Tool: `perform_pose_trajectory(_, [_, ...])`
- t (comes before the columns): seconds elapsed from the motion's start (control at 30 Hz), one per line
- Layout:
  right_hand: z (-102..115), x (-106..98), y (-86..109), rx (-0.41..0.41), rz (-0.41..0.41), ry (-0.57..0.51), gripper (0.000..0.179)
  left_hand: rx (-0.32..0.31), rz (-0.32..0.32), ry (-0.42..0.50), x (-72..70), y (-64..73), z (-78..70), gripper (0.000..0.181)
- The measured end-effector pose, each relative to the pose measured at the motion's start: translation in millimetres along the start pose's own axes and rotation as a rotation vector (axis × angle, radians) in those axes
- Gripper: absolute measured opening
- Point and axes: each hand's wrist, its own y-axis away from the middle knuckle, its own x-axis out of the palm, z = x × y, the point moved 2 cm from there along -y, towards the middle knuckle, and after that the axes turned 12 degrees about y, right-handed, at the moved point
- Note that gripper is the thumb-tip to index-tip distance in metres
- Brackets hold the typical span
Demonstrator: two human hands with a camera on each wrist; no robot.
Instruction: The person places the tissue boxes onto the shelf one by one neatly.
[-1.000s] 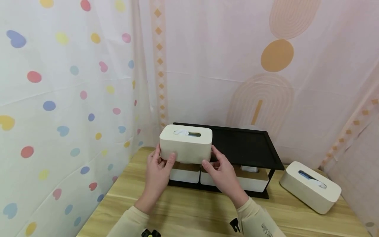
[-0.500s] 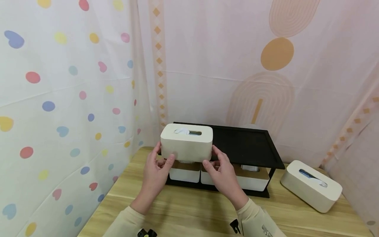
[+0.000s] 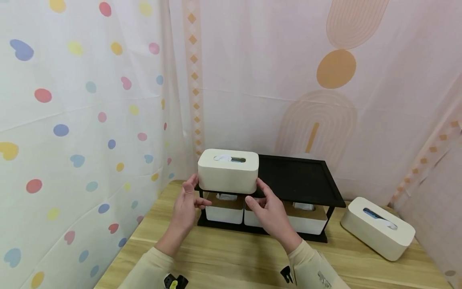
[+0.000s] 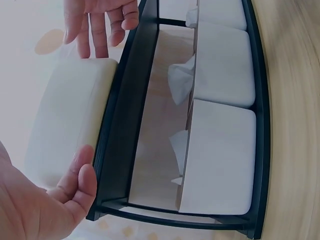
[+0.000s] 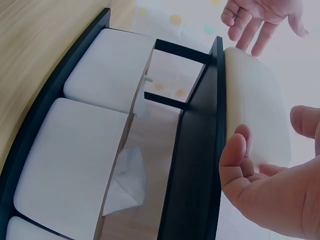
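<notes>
A cream tissue box (image 3: 228,176) with an oval slot sits upright on the front left part of the black shelf's (image 3: 296,180) top. White tissue shows in its slot. My left hand (image 3: 185,210) is at the box's left end, fingers spread and thumb off the front face. In the left wrist view, its fingertips (image 4: 86,159) lie close to the box end; contact is hard to tell. At the right end is my right hand (image 3: 271,210), its fingers near or touching the side. The right wrist view shows its thumb (image 5: 304,121) away from the box.
Under the shelf top stand several white tissue boxes (image 3: 224,215) with brown lids and tissue sticking out. Another cream tissue box (image 3: 379,230) lies angled on the wooden table (image 3: 223,249) at the right. Patterned curtains (image 3: 238,108) hang behind and at the left.
The cream tissue box has moved back and slightly right, and settled on the shelf top. My left hand has let go of it, and the right thumb has come off its front.
</notes>
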Motion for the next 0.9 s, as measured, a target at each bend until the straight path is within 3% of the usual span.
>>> perform_pose_trajectory(0.2, [-1.3, -0.6, -7.5, 0.005, 0.016, 0.024, 0.075, -0.034, 0.051, 0.042, -2.6, -9.4, -0.3, 0.094])
perform_pose_trajectory(0.37, [-2.3, -0.4, -10.4, 0.016, 0.031, 0.029, 0.078, -0.059, 0.071, 0.078, -5.3, -15.1, 1.0, 0.094])
perform_pose_trajectory(0.6, [-5.3, 1.1, -13.0, 0.024, 0.036, 0.046, 0.077, -0.079, 0.108, 0.058, -4.9, -20.3, 5.5, 0.093])
perform_pose_trajectory(0.9, [-9.8, 0.2, -9.3, 0.032, 0.047, 0.022, 0.081, -0.08, 0.041, -0.05, -2.1, -14.8, 8.1, 0.074])
